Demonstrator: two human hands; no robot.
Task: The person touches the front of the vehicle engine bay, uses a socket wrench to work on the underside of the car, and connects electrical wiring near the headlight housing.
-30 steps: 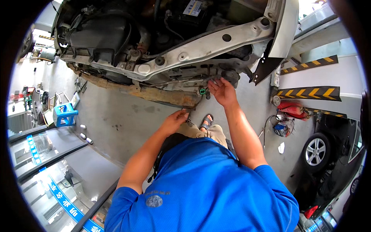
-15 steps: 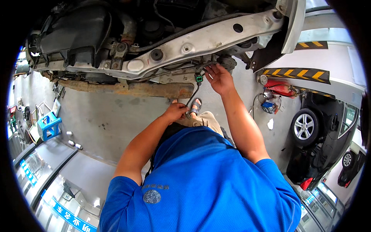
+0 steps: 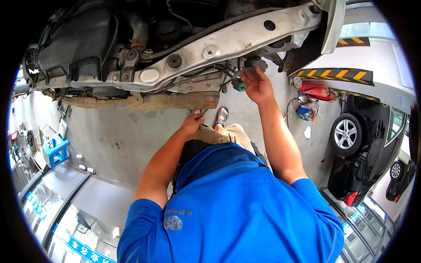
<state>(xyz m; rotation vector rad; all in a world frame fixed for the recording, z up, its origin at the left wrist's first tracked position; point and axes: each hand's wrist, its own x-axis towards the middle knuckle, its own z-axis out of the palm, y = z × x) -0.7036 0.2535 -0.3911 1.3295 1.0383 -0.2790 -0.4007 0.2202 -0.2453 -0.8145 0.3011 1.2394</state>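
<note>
The step in hand appears to be sorting or fitting wiring at the exposed front end of a car, with a green-faced electrical connector (image 3: 239, 86) at the centre of it. The right hand (image 3: 258, 85) is raised with its fingers half curled, just to the right of the connector; its fingertips are blurred, so I cannot tell whether they grasp anything. The left hand (image 3: 191, 124) is lower and nearer the person, on the near side of the rusty bumper beam (image 3: 162, 101); its fingers are drawn together, perhaps on something thin and dark, but what they hold, if anything, I cannot tell.

The next move probably calls for a sure grip on the connector's housing rather than its wires, and for keeping the lead clear of the beam's right end.

The connector is small and dark-bodied, with a bright green part turned to the near right. It sits beyond that end of the beam, on the near side of the silver crossmember (image 3: 241, 38), with dark cables (image 3: 218, 67) to its far left. Whether it is mated is too small to tell.
</note>
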